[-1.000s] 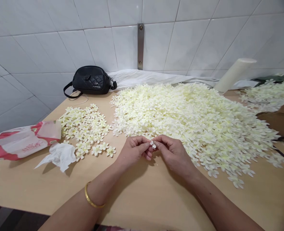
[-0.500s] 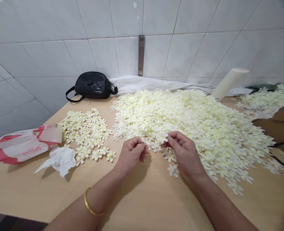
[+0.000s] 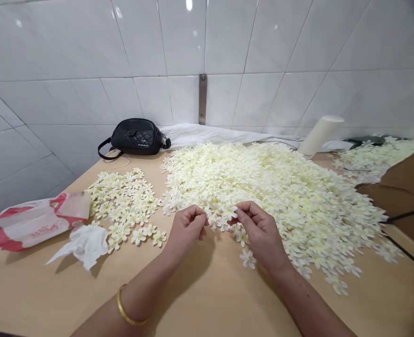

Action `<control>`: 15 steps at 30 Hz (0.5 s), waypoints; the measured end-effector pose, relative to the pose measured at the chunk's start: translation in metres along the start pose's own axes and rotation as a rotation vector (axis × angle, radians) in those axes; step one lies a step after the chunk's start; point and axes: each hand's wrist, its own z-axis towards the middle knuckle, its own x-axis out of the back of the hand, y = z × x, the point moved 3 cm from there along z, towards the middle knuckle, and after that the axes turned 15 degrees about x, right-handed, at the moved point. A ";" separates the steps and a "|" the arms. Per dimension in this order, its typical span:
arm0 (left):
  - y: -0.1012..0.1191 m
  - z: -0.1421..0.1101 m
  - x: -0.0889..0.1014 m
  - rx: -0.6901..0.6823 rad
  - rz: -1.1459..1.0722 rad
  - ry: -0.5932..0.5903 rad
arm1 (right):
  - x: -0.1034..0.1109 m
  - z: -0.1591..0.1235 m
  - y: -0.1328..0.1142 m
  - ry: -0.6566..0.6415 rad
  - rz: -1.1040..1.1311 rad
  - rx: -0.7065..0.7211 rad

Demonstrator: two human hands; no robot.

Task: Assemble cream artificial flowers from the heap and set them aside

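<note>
My right hand [image 3: 258, 228] pinches a cream-white artificial flower [image 3: 229, 213] by its edge, between thumb and forefinger. A short way to the left, my left hand [image 3: 188, 229] is closed with thumb and forefinger pressed together; whatever is in the pinch is too small to make out. Both hands hover at the front edge of a large heap of the same flowers [image 3: 263, 178]. One loose flower [image 3: 248, 258] lies on the table just below my right hand. A smaller, flatter spread of flowers [image 3: 126, 201] lies to the left of my left hand.
A red and white tissue packet [image 3: 38, 222] and a crumpled tissue [image 3: 85, 245] lie at the left. Against the tiled wall sits a black bag [image 3: 136, 135]. A white cylinder [image 3: 321, 135] leans behind the heap. Brown cardboard [image 3: 400, 196] juts in at the right.
The whole view has tilted up slightly, so everything sits lower in the picture. Both hands keep nearly the same pose, and the flower stays in my right hand.
</note>
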 end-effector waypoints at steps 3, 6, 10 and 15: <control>0.022 0.013 0.000 -0.108 0.156 0.060 | 0.001 0.002 0.002 0.033 0.094 -0.021; 0.057 0.035 -0.006 -0.328 0.360 0.147 | 0.001 0.002 0.004 0.053 0.181 -0.034; 0.090 0.049 -0.014 -0.443 0.513 0.299 | 0.009 0.004 0.006 0.113 0.138 -0.005; 0.068 0.018 -0.027 -0.113 0.257 -0.111 | 0.016 0.003 -0.004 0.183 -0.342 0.303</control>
